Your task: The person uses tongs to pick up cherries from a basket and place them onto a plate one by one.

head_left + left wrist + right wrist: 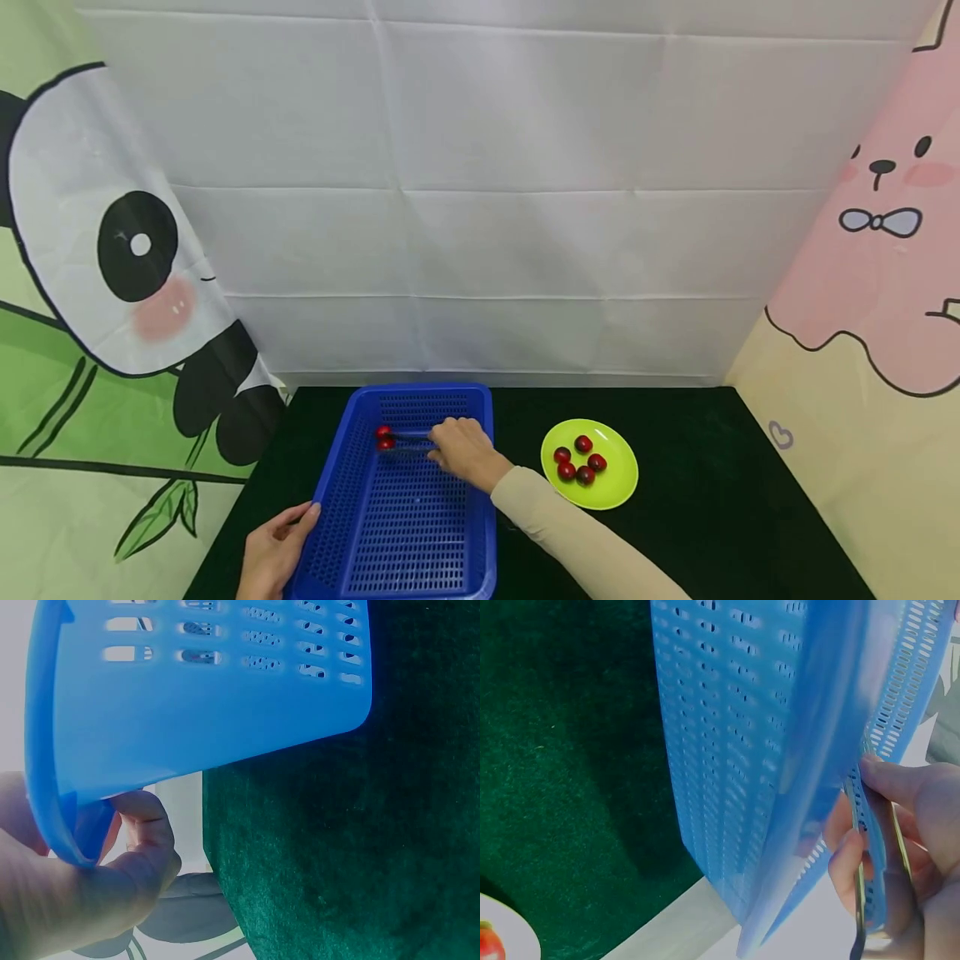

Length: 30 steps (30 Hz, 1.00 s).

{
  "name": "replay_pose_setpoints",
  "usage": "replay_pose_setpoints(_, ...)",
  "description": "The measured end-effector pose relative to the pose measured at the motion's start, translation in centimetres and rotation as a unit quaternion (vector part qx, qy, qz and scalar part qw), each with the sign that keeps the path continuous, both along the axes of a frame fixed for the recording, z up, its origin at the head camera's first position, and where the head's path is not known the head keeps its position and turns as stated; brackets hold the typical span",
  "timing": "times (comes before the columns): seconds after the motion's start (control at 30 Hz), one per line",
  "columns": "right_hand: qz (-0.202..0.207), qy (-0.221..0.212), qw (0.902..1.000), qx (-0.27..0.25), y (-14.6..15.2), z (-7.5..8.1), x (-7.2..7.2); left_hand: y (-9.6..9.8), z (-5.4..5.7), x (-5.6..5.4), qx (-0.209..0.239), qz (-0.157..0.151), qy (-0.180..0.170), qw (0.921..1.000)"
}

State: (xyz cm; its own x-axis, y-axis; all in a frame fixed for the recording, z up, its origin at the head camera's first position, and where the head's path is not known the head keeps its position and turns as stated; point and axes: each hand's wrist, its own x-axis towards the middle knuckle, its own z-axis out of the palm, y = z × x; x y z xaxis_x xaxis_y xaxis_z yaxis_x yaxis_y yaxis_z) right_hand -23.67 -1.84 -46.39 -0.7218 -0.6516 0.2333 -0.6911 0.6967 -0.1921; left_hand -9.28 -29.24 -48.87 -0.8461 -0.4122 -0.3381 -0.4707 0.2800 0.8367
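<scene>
A blue plastic basket with slotted walls stands on the dark green cloth. My left hand grips its left rim, thumb and fingers round the edge, as the left wrist view also shows. Over the basket's right side, my right hand holds metal tongs that point left into the basket. Two small red rounded shapes sit at the far ends of the tong arms; whether these are fruits or coloured tips I cannot tell. Right of the basket, a yellow-green plate bears several small dark-red round fruits.
Dark green cloth covers the table around the basket and plate. A white creased sheet hangs behind, with printed panda and pink animal curtains at the sides. My right sleeve passes between basket and plate.
</scene>
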Motion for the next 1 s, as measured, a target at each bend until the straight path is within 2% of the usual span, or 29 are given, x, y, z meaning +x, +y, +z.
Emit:
replay_pose_setpoints(0.43, 0.015, 0.000, 0.9989, -0.045, 2.4, 0.5, 0.3, 0.0, -0.1, 0.0, 0.000, -0.002, 0.007, 1.0000)
replay_pose_setpoints(0.63, 0.012, -0.025, 0.9960, -0.085, 4.0, 0.7, 0.8, 0.0, 0.0, -0.1, 0.012, -0.001, 0.005, 0.9999)
replay_pose_setpoints(1.0, 0.003, -0.039, 0.9926, -0.115, 6.7, 0.0, 0.9, 0.0, 0.1, 0.0, 0.013, 0.001, 0.000, 0.9999)
